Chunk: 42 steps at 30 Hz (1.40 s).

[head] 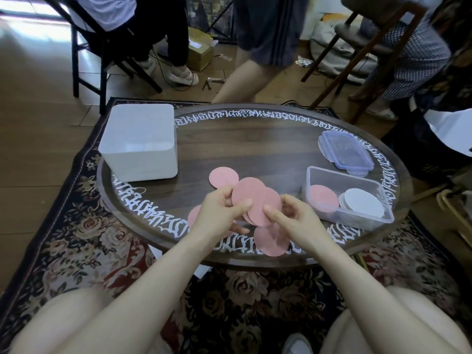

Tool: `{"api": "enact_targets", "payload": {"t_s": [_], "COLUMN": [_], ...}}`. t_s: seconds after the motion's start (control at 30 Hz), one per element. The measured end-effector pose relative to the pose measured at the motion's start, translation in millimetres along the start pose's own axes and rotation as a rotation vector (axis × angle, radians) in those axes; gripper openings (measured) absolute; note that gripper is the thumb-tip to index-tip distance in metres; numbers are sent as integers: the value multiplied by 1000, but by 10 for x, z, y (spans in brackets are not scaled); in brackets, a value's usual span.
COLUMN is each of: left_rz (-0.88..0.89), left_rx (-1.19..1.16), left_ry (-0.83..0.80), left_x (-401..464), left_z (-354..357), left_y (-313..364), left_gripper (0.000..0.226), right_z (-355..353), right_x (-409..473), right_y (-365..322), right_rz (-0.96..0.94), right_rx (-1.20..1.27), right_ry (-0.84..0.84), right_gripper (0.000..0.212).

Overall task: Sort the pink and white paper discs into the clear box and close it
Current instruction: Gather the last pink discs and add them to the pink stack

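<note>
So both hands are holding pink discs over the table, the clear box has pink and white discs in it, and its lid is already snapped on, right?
Not quite. The lid is off, lying on the table behind the open clear box, as the head view shows. The rest holds: the left hand and right hand hold pink discs, and the box holds pink and white discs.

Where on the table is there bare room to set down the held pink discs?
Bare wood lies between the white bin, the lid and the clear box, up to the far rim. The near edge is crowded: both hands and loose pink discs.
</note>
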State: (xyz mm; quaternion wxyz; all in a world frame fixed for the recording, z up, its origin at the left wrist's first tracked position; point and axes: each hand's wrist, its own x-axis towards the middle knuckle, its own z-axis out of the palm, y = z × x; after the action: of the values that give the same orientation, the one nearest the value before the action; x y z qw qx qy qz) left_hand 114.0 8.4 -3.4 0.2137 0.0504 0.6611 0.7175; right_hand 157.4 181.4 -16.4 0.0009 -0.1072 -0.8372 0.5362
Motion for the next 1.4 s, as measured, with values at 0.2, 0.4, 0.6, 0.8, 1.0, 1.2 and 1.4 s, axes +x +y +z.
{"api": "enact_targets", "payload": {"t_s": [0.2, 0.4, 0.6, 0.8, 1.0, 1.2, 1.4], "left_rz": [194, 425, 439, 395, 514, 465, 449], "left_rx": [781, 1104, 1232, 1350, 1100, 1154, 1149], "left_ry": [107, 102, 66, 48, 85, 94, 91], "left_x": [-30, 8, 17, 51, 7, 9, 42], "left_z": [10, -17, -19, -34, -20, -4, 3], "left_y": [6, -55, -91, -147, -96, -101, -143], "left_gripper": [15, 21, 22, 25, 21, 15, 13], "right_z": [19, 56, 69, 52, 75, 73, 79], "right_x": [-15, -44, -12, -6, 5, 14, -11], "right_y": [-20, -9, 28, 53, 12, 9, -10], "right_rz": [-95, -137, -123, -112, -166, -168, -156], "right_rx": [102, 62, -81, -304, -253, -206, -177], "right_ry": [36, 53, 44, 60, 100, 118, 114], "right_gripper": [11, 15, 17, 10, 13, 16, 19]}}
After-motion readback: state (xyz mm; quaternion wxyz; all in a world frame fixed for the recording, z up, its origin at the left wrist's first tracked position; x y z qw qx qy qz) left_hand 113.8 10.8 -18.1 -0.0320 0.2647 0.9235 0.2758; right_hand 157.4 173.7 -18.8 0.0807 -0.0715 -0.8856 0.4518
